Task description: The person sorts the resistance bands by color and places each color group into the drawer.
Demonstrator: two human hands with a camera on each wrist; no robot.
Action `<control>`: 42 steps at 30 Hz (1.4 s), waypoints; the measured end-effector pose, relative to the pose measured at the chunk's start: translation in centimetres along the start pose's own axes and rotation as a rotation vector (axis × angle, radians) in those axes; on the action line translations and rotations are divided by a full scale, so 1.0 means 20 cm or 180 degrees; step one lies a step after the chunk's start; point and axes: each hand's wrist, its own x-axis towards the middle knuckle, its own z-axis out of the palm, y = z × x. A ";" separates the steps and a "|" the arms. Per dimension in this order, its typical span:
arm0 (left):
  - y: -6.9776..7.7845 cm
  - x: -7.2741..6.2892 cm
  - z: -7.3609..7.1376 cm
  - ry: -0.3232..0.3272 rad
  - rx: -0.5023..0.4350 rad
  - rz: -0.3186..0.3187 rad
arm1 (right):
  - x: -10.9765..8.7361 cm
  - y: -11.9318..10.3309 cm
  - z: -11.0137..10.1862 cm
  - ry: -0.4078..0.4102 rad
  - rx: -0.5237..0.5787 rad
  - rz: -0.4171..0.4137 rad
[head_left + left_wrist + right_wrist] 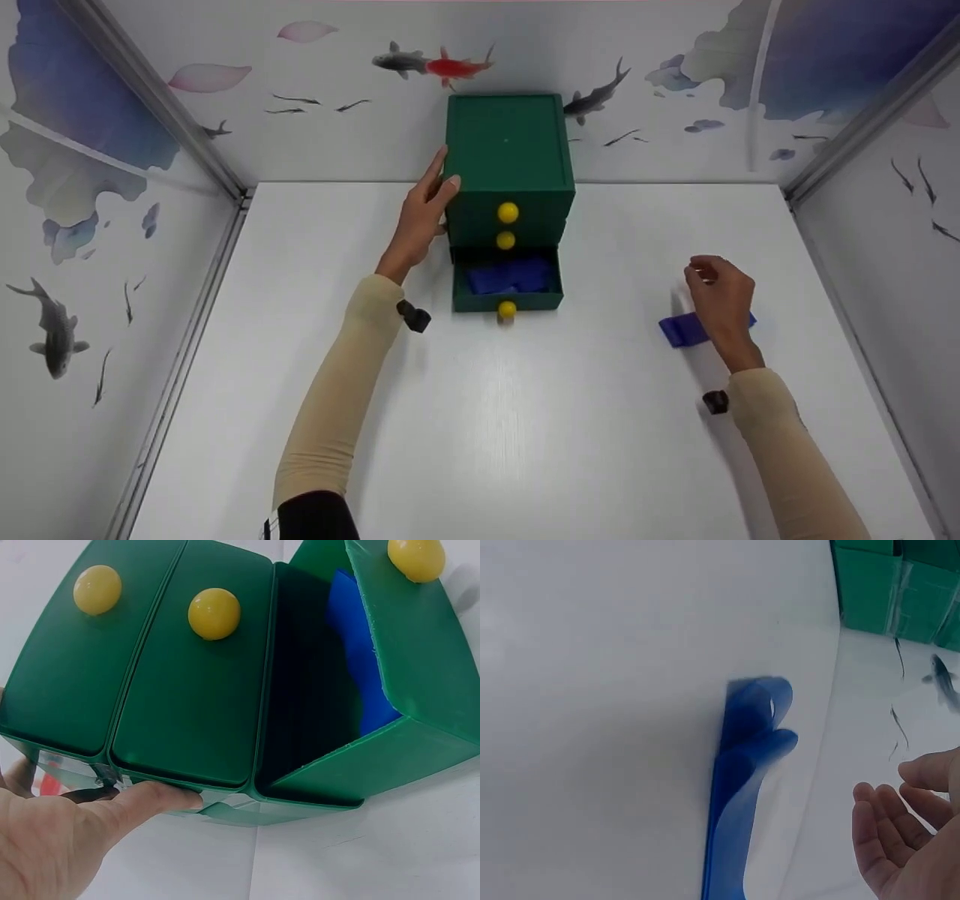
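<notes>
A small green drawer cabinet (506, 142) with yellow knobs stands at the back of the table, its bottom drawer (465, 303) pulled out. Blue folded material (510, 276) lies in that drawer. My left hand (420, 217) rests against the cabinet's left side with its fingers fairly straight; in the left wrist view one digit presses along the side wall. Off to the right, a folded blue strip (739, 787) lies on the table, looped at one end. Above it hovers my right hand (721, 300), fingers loosely bent with nothing in them, apart from the strip.
The white table (480, 420) meets a back wall (337, 142) and side walls printed with fish and petals. Metal frame strips (180, 330) run along the corners. A yellow knob (507, 309) sticks out from the pulled drawer's front.
</notes>
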 end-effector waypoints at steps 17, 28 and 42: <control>-0.01 0.00 0.00 0.0012 -0.0016 0.0038 | -0.07 0.25 -0.26 -0.0617 -0.0117 -0.0068; 0.00 0.00 -0.01 0.0001 -0.0031 -0.0005 | -0.07 0.37 -0.37 -0.0983 -0.0326 -0.0078; 0.00 0.00 -0.01 -0.0006 -0.0045 -0.0006 | -0.02 0.50 -0.44 -0.1527 -0.0472 -0.0174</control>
